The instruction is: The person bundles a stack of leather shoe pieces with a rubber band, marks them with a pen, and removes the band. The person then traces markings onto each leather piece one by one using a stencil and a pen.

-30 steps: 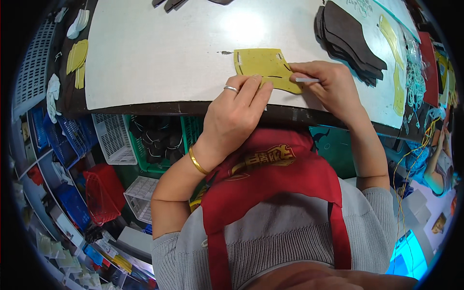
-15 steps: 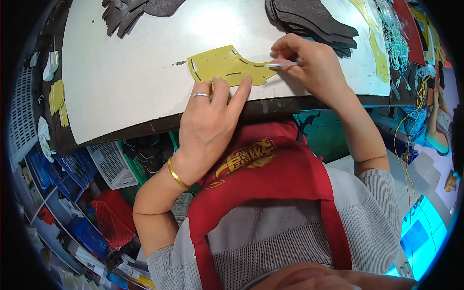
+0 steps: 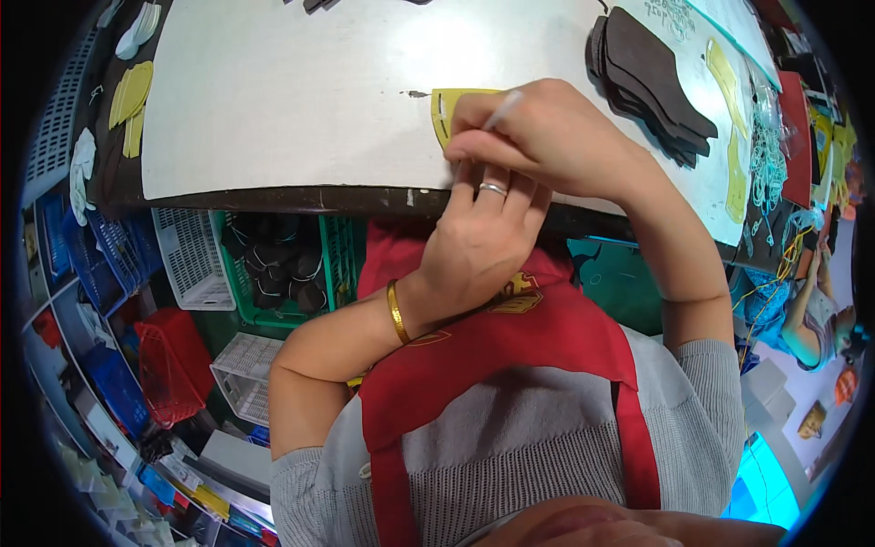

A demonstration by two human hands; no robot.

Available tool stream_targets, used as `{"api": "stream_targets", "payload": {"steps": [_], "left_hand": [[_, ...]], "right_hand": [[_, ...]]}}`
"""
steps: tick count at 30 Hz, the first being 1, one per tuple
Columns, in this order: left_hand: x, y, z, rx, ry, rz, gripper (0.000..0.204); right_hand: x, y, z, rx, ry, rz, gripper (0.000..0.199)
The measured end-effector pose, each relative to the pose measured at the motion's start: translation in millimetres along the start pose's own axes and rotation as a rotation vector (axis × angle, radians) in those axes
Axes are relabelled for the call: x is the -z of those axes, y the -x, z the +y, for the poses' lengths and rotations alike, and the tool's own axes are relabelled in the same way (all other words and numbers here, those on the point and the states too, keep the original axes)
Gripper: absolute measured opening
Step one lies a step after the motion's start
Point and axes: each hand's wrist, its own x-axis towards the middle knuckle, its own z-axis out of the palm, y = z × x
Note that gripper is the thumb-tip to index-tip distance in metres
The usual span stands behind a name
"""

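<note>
A yellow pattern template (image 3: 448,97) with slots along its edges lies near the front edge of the white tabletop. My right hand (image 3: 565,137) is closed around a slim whitish pen (image 3: 502,110) and hovers over the template, hiding most of it. The pen's tip is out of sight behind my fingers. Below it, my left hand (image 3: 478,242), with a ring and a gold bangle, reaches up with fingers stretched out at the template's near edge. Its fingertips are partly covered by my right hand.
A stack of dark brown leather-like pieces (image 3: 652,77) sits to the right on the white table (image 3: 292,109). Long yellow templates (image 3: 729,87) lie farther right, beside tangled pale cords (image 3: 768,150). Crates (image 3: 191,264) stand below the table; another person (image 3: 811,319) is at the far right.
My right hand has moved with the pen from the template's right end to its left end, crossing over my left hand. The view has shifted, so the table's contents appear displaced.
</note>
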Motion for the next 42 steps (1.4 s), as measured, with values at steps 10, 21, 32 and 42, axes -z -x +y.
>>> {"api": "stream_targets", "payload": {"steps": [10, 21, 32, 42], "left_hand": [[-4, -3, 1, 0.03, -0.038, 0.002, 0.047], [8, -14, -5, -0.018, -0.033, -0.025, 0.043], [4, -29, 6, 0.031, -0.239, -0.1, 0.046], [11, -38, 4, 0.0, -0.223, -0.127, 0.041]], "right_hand": [[-4, 1, 7, 0.102, 0.242, 0.356, 0.02], [13, 47, 24, -0.106, 0.165, 0.433, 0.026], [-1, 58, 40, -0.031, 0.255, 0.367, 0.03], [11, 86, 41, -0.201, 0.172, 0.431, 0.026]]}}
